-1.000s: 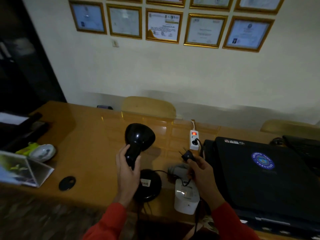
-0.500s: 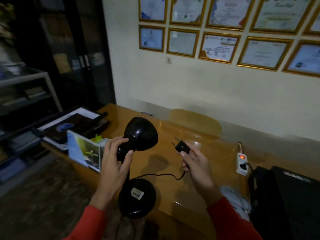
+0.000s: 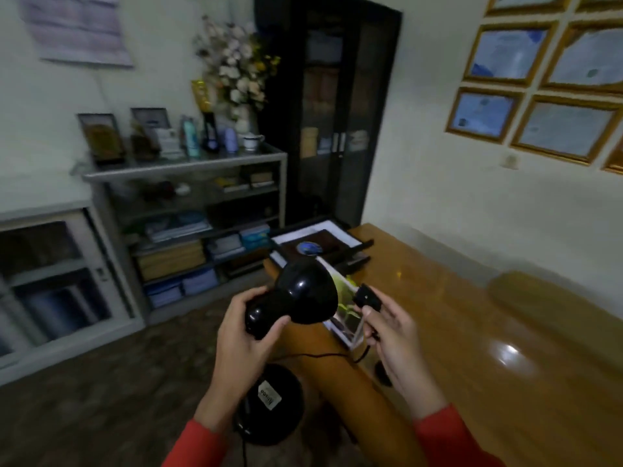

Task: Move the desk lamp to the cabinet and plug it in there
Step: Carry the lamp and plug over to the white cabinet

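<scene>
The black desk lamp (image 3: 303, 291) hangs in the air over the floor, lifted off the desk, with its round base (image 3: 269, 404) dangling below. My left hand (image 3: 241, 342) grips the lamp's neck just behind the shade. My right hand (image 3: 392, 335) pinches the lamp's black plug (image 3: 365, 296), and the cord (image 3: 313, 356) loops between the two hands. A grey metal cabinet (image 3: 188, 170) with open shelves stands against the left wall, some way ahead of the lamp. A lower grey cabinet (image 3: 43, 210) with glass doors stands left of it.
The wooden desk (image 3: 488, 348) runs along my right, with a picture stand (image 3: 347, 318) and a stack of folders (image 3: 320, 244) at its near end. Frames, bottles, a cup and a flower vase (image 3: 241, 79) crowd the cabinet top. A dark glass-door bookcase (image 3: 333, 112) fills the corner.
The view has swung left from the desk toward the cabinets. Both hands carried the lamp and plug away from the desk and power strip, which has left the view.
</scene>
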The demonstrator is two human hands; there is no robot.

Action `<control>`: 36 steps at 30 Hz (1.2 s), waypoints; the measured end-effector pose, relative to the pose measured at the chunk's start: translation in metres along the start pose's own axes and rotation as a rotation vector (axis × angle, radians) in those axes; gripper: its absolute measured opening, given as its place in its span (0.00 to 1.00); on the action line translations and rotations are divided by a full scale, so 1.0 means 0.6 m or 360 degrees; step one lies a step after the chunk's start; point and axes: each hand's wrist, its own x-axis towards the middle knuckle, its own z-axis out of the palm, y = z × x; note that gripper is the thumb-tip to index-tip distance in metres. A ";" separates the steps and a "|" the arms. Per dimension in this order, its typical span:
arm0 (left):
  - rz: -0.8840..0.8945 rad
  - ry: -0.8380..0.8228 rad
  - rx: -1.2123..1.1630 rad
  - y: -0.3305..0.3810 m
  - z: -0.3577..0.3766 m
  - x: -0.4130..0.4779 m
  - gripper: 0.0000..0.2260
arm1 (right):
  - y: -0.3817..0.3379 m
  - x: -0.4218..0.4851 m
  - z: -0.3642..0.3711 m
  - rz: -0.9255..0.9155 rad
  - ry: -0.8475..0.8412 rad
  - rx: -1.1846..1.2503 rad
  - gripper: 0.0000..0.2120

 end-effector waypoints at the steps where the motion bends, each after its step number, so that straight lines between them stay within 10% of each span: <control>1: -0.0037 0.0048 -0.0008 -0.012 -0.026 0.010 0.22 | 0.008 0.014 0.027 0.0015 -0.0036 0.0019 0.17; 36: -0.0039 0.0751 0.0649 -0.428 -0.632 0.499 0.18 | 0.170 0.576 0.931 0.0195 -0.1112 0.0079 0.15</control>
